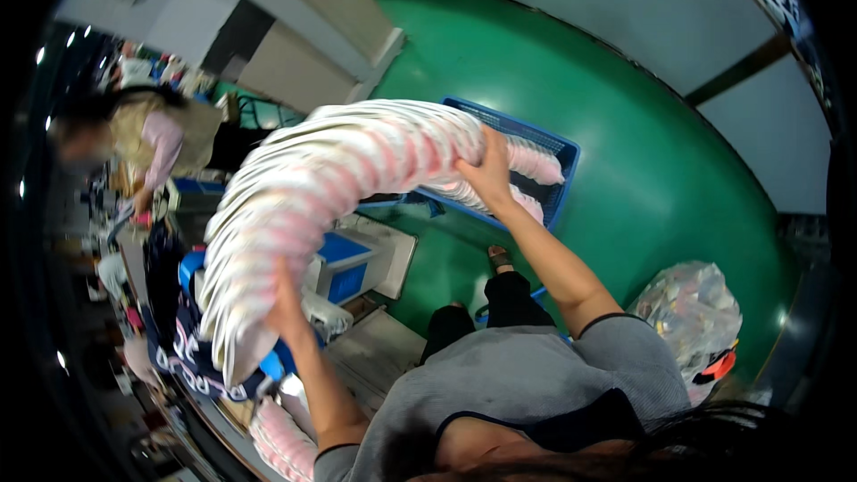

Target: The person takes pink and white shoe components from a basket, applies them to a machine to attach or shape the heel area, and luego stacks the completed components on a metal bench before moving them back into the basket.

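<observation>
The long bowed stack of pink-and-white sheets [330, 187] runs lower left to upper right, spanning both hands: the left hand [284, 303] grips its lower end, the right hand [486, 170] clamps its upper end above the blue crate [555, 161].

The left hand [284, 303] has its fingers buried under the curved stack of pink-and-white pieces [321, 187]; past the right hand [486, 171], the stack hides most of the blue crate [553, 147]; a co-worker [134, 138] is blurred
</observation>
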Demonstrator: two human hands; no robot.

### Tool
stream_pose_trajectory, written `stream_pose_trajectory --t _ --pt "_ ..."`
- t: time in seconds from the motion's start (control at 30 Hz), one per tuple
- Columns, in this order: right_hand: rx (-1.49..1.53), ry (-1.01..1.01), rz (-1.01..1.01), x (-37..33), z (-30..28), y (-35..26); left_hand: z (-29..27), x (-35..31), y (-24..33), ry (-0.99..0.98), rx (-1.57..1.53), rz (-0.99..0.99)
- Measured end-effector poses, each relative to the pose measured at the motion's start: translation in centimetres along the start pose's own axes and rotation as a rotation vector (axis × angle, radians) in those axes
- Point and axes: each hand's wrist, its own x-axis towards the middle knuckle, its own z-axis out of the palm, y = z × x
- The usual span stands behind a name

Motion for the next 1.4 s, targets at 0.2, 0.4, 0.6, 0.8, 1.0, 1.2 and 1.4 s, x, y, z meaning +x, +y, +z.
stream_pose_trajectory --t 0.2,0.4,0.6,0.8,1.0,1.2,1.4 --pt "-0.376 0.012 0.573 -2.5 -5.1 20.5 26.8 2.7 -4.1 -0.488 0.131 0.217" --pt "-0.758 -0.183 1.021 -4.9 -4.6 35.9 46.6 1.2 -24.3 -1.021 0.691 0.058" --pt "-1.314 -0.221 0.958 -7.7 1.8 53.8 65.7 -4.9 -47.0 -1.282 0.925 0.158" --pt "-1.187 -0.336 0.858 -6.8 1.4 52.7 66.5 -2.6 -45.3 -1.403 0.791 -0.050" --pt "-0.809 -0.373 0.617 -9.3 1.7 43.3 51.3 -5.5 -36.9 -0.890 0.300 0.227" --pt "-0.573 -1.227 0.385 -12.4 6.9 30.8 23.4 -12.9 -26.7 -0.869 -0.003 -0.369" --pt "-0.523 -1.680 -0.258 -13.6 12.3 24.9 -0.6 -20.3 -18.8 -0.580 0.190 -0.606"
